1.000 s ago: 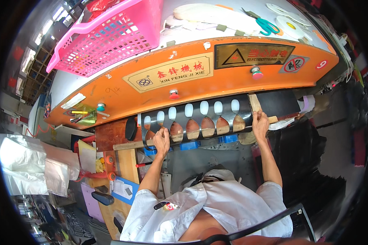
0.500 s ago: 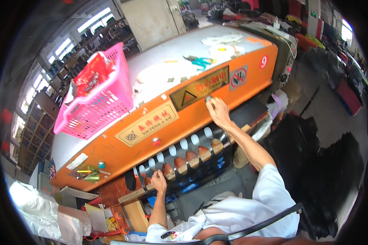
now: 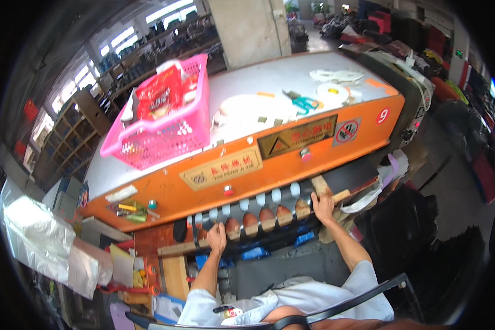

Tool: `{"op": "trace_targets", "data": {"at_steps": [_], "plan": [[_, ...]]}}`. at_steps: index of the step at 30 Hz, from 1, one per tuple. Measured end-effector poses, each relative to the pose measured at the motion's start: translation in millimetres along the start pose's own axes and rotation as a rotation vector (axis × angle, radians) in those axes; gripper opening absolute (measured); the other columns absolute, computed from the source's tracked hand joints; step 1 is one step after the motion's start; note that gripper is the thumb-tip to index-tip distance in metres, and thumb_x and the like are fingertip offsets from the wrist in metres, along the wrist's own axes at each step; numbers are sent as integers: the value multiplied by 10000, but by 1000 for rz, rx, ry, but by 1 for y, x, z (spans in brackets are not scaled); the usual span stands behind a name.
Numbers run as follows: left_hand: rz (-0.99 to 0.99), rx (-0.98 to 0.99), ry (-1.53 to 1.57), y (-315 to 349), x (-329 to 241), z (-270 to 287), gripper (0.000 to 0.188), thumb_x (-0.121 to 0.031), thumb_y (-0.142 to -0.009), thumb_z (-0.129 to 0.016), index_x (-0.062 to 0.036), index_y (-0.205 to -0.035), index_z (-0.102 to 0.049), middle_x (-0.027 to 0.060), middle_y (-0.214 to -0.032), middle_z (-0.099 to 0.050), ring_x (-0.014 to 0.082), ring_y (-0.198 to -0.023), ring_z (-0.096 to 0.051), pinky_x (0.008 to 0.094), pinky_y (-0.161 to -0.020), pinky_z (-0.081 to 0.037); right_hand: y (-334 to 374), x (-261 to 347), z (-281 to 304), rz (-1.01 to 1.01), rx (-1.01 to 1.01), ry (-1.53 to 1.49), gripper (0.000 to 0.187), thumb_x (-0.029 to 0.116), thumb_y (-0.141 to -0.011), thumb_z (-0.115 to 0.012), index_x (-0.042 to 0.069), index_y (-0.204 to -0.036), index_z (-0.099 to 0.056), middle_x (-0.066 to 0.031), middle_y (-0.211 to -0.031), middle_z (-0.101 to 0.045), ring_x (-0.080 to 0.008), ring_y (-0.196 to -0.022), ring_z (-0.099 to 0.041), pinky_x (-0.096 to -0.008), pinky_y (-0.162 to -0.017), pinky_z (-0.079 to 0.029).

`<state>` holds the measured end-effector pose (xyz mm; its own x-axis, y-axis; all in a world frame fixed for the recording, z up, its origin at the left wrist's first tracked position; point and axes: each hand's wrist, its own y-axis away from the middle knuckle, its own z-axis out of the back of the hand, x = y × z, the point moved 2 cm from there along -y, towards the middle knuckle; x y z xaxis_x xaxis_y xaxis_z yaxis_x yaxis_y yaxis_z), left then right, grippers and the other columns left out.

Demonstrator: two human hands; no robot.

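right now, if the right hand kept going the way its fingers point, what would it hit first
Probably the pale wooden block at the right hand fingertips, then the orange machine front panel behind; depth is unclear.

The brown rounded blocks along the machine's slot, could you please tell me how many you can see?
5 brown blocks show in a row under the orange machine, between the left hand and the right hand. The hands may hide more at either end.
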<state>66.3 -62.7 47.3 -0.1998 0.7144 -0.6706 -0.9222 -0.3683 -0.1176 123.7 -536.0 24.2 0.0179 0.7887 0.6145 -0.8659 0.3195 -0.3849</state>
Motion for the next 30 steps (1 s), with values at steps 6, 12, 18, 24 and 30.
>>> {"op": "trace_targets", "data": {"at_steps": [6, 12, 18, 24, 30], "plan": [[0, -30, 28, 2, 6, -5, 516, -492, -1025, -562, -15, -896, -712, 250, -830, -706, 475, -849, -690, 542, -767, -509, 5, 0, -7, 72, -35, 98, 413, 369, -1061, -577, -5, -933, -696, -271, -914, -713, -455, -942, -670, -538, -919, -454], [26, -4, 66, 30, 18, -6, 487, -463, -1022, -580, -11, -968, -754, 224, -838, -734, 444, -852, -710, 534, -785, -527, 28, -3, 8, 34, 73, 121, 394, 332, -1049, -591, -13, -878, -672, -274, -918, -720, -453, -945, -681, -523, -896, -467], [14, 33, 218, 106, 36, 5, 276, -258, -1003, -661, 5, -1051, -728, 186, -833, -722, 383, -808, -714, 474, -779, -549, 91, -8, 46, -253, 176, 71, 313, 302, -991, -673, -3, -925, -697, -252, -882, -704, -448, -918, -671, -527, -889, -494], [-197, -122, 218, 111, 10, 27, 294, -64, -952, -663, -4, -1239, -688, 171, -1173, -708, 367, -1129, -661, 434, -1017, -511, 128, 149, -9, 222, 61, -101, 562, 257, -800, -868, -5, -1247, -651, -226, -1333, -631, -421, -1267, -540, -492, -1075, -443], [-281, 127, 225, 66, -11, 9, 474, -185, -1081, -518, -12, -1521, -518, 235, -1576, -503, 400, -1505, -421, 465, -1239, -326, 179, 270, -94, 269, 399, -53, 747, 393, -825, -822, -55, -1374, -587, -308, -1416, -544, -439, -1250, -507, -536, -1045, -447]]}}
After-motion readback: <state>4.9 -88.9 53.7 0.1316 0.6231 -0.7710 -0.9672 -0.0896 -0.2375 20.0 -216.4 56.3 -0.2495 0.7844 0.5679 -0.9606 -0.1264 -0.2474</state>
